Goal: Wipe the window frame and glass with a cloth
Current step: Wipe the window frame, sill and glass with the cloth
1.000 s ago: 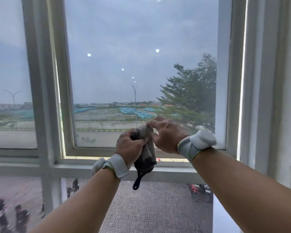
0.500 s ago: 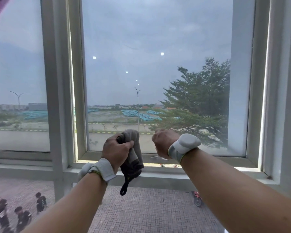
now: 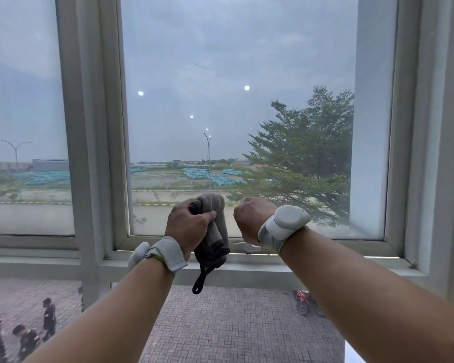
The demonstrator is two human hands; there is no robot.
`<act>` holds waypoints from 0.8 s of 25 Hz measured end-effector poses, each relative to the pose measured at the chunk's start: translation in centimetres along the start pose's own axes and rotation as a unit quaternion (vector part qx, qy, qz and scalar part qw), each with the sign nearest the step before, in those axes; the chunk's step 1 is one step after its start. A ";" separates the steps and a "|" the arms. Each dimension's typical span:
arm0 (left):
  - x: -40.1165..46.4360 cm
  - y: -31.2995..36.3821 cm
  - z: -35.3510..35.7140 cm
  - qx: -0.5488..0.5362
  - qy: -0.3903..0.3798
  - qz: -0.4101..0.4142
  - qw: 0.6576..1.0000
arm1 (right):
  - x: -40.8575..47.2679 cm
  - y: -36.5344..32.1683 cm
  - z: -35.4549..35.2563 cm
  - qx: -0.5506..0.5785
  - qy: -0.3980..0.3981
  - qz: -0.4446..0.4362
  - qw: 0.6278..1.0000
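Two bare forearms reach forward, each with a grey-and-white wristband. The left hand (image 3: 188, 226) holds the grey cloth (image 3: 212, 231) bunched in curled fingers, a dark loop hanging below the fist. The right hand (image 3: 252, 218) is turned knuckles-up over a small white latch (image 3: 248, 248) on the lower rail; its fingers are hidden behind the hand, so whether they grip the latch cannot be told. The two hands are just beside each other, apart.

Behind them stands the pale window frame (image 3: 95, 153), with a thick upright on the left and a sill rail across. The glass (image 3: 236, 74) looks hazy, with small light reflections. Beyond lie a brick-paved yard with people walking at lower left, a red motorbike (image 3: 303, 301), a tree (image 3: 307, 158), lamp posts and a grey sky.

Compared with a second ago, the right hand has let go of the cloth and dropped to the rail, and the view has shifted left, showing more of the right-hand frame.
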State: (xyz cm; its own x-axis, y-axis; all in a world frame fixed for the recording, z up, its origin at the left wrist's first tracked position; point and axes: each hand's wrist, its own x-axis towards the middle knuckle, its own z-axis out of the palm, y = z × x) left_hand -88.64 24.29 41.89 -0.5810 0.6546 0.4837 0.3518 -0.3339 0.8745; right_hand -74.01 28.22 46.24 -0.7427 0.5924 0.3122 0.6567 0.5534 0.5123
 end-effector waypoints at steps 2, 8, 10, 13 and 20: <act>-0.3 0.4 0.5 0.002 -0.010 0.008 1.000 | -0.4 -0.1 -0.2 0.005 -0.004 0.003 1.000; -1.0 1.6 1.3 0.000 -0.033 0.027 0.999 | -1.1 0.7 0.4 0.042 0.023 0.036 0.998; -1.0 1.8 1.2 -0.003 -0.034 0.027 0.999 | -1.2 0.8 0.6 0.051 0.029 0.041 0.997; -1.1 1.9 0.8 0.000 -0.030 0.030 0.999 | -0.9 0.8 0.7 0.057 0.022 0.038 0.997; -1.1 1.2 -0.6 0.007 -0.024 0.017 1.000 | -0.8 1.2 1.4 0.076 0.023 0.050 0.996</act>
State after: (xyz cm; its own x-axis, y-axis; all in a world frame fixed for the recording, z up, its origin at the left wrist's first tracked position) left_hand -88.02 22.73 42.39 -0.5328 0.6751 0.5103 0.3807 -0.3473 0.8570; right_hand -72.42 29.22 45.48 -0.6760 0.6235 0.3928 0.7369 0.5775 0.3514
